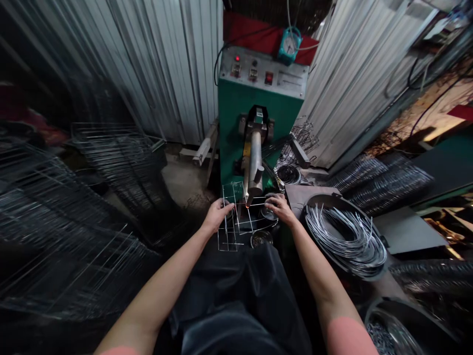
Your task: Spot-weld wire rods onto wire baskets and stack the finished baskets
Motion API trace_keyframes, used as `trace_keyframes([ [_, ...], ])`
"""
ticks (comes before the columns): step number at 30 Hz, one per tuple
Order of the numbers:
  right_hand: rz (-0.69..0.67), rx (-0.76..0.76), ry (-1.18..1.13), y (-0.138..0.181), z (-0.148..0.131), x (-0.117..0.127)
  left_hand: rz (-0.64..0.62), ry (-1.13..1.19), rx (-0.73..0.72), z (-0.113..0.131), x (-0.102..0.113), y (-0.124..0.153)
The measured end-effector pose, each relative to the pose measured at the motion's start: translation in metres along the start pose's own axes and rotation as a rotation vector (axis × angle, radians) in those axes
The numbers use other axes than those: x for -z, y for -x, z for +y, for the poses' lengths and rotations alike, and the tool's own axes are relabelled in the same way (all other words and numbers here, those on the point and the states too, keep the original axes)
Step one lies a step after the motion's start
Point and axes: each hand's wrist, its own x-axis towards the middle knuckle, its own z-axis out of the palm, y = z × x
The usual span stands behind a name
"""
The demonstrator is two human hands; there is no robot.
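A small wire grid frame [234,224] lies under the metal arm [254,165] of a green spot-welding machine [258,103]. A red glow shows where the arm's tip meets the wire. My left hand [218,213] is closed on the frame's left side. My right hand [280,207] grips the frame's right edge with curled fingers. Both forearms reach forward over my dark apron [236,296].
A round tub of curved wire pieces [345,236] sits to my right, and another tub [399,330] is at the lower right. Stacks of finished wire grids [74,231] pile up on the left. More wire racks [384,180] lie at the right. Corrugated metal walls stand behind.
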Motion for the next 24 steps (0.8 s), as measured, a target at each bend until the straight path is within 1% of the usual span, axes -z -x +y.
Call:
trace_keyframes([
  [5,-0.014,0.032,0.000,-0.002,0.006,-0.003,-0.017,0.017,-0.023,-0.003,0.001,0.000],
  [9,0.009,0.062,0.002,-0.002,0.008,-0.003,0.002,0.002,-0.028,0.000,0.001,0.001],
  [13,0.024,0.074,0.041,0.008,-0.002,-0.008,0.000,-0.015,-0.058,-0.004,0.009,0.016],
  [16,0.031,0.111,0.088,0.024,-0.026,-0.016,0.010,-0.030,-0.079,-0.009,0.025,0.039],
  [19,0.049,0.194,0.116,0.046,-0.064,-0.013,0.052,0.025,-0.078,-0.006,0.046,0.067],
  [21,0.119,0.244,0.098,0.063,-0.088,0.001,0.082,0.098,-0.068,0.004,0.061,0.083],
  [22,0.180,0.250,0.072,0.073,-0.097,0.012,0.088,0.144,-0.062,0.012,0.069,0.090],
  [24,0.336,0.204,-0.024,0.094,-0.103,0.033,0.079,0.248,-0.047,0.029,0.084,0.103],
])
